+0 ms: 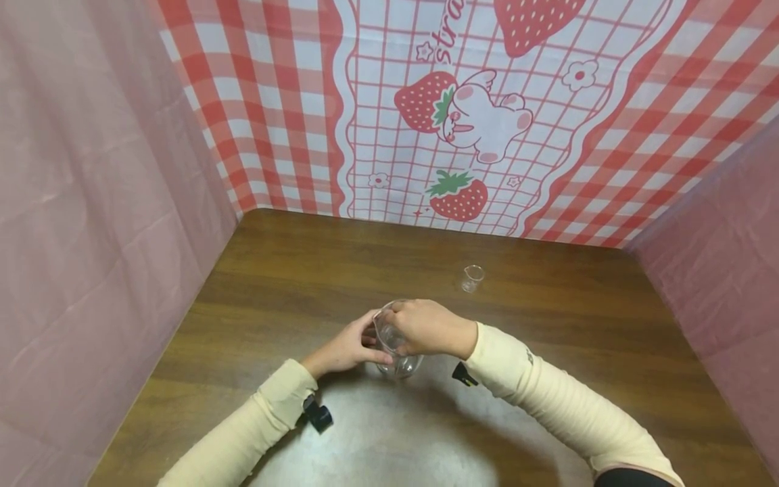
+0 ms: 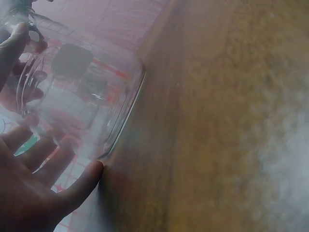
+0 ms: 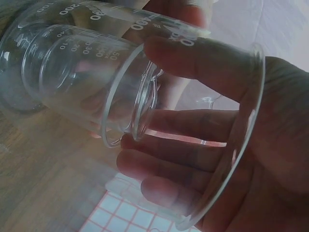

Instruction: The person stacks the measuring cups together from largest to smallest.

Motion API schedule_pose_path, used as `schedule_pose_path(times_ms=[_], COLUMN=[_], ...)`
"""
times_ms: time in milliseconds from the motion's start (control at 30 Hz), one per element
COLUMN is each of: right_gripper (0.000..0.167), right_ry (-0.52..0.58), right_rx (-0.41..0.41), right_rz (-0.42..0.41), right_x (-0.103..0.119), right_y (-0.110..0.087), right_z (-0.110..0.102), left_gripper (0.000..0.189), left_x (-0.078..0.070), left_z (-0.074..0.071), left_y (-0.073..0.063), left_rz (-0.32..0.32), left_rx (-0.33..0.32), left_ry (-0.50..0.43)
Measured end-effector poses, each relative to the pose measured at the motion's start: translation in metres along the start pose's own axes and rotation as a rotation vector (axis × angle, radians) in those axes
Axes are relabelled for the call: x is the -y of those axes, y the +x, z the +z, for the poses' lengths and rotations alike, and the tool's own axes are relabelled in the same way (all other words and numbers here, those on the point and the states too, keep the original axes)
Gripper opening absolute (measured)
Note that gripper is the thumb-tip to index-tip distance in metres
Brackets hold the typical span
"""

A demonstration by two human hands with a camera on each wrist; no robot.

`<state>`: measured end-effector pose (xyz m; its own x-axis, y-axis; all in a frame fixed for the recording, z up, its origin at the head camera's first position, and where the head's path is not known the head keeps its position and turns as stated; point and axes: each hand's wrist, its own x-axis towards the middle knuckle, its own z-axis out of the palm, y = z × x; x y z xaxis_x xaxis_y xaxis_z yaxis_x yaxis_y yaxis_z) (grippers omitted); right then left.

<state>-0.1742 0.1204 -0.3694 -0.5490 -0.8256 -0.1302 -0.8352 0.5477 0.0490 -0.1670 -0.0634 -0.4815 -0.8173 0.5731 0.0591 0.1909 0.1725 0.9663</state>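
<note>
A large clear glass beaker (image 1: 406, 367) stands on the table, with white graduations in the right wrist view. My left hand (image 1: 348, 348) holds it from the left, fingers and thumb spread round its wall; in the left wrist view the thumb lies near its base. Inside it sit smaller nested beakers (image 3: 79, 72), their rims close together. My right hand (image 1: 433, 327) reaches down through the large beaker's mouth. Its thumb and fingertips grip at the inner rims from opposite sides.
A tiny glass beaker (image 1: 472, 279) stands farther back on the wooden table (image 1: 292, 270), to the right. Behind rises a red checked strawberry cloth (image 1: 292, 135). Pink curtains (image 1: 103, 203) flank both sides. A camera (image 1: 318, 414) is strapped to each sleeved wrist.
</note>
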Motion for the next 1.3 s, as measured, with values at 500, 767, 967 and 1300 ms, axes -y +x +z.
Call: schedule_pose_path(times_ms=[500,767,967,1300], right_gripper=[0.048,0.050,0.049,0.048], right_ry=[0.018,0.026,0.026,0.011], right_rx=[-0.030,-0.021,-0.012,-0.026], right_rz=[0.026,0.046,0.062,0.044], right_x=[0.0021,0.0039,0.0056,0.0050], right_y=[0.0002,0.0006,0.0007,0.0006], right_z=[0.0018,0.0014,0.0004,0.0011], left_gripper=[0.090,0.090,0.091,0.093], left_x=[0.0008,0.0006,-0.0001,-0.0005], left_z=[-0.0001,-0.0003,0.0002,-0.0002], left_y=[-0.0006,-0.0007,-0.0010,-0.0003], left_rz=[0.001,0.007,0.005,0.012], left_rx=[0.002,0.001,0.005,0.008], left_ry=[-0.004,0.001,-0.006,-0.019])
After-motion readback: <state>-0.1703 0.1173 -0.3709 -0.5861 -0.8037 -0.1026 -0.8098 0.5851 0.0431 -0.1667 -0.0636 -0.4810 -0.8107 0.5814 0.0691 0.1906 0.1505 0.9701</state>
